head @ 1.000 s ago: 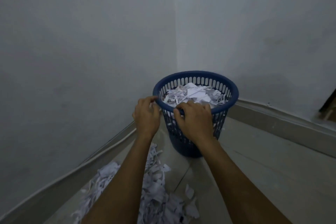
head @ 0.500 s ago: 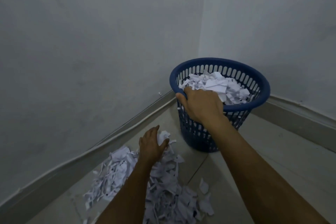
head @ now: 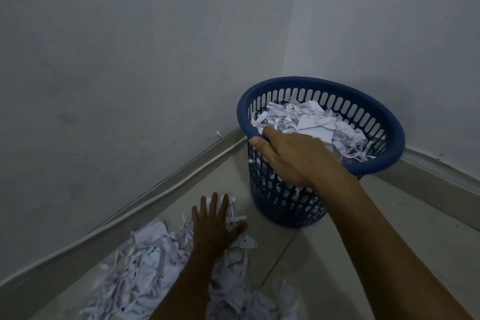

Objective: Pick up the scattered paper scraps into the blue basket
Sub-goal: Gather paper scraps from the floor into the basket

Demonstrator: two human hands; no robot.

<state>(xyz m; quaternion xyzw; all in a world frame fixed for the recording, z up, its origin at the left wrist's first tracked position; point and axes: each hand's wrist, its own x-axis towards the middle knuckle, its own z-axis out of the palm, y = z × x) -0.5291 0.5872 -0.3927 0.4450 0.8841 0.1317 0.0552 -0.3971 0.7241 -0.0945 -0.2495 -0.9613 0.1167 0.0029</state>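
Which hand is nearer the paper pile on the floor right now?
Left. The left hand lies flat on the paper pile, fingers spread. The right hand is up at the blue basket, gripping its near rim, off the pile.

The scene was dimly and evenly lit, with a cool grey cast; no light source was seen. Shadows were soft. Straight lines were bowed by wide-angle distortion, and fine detail was softened.
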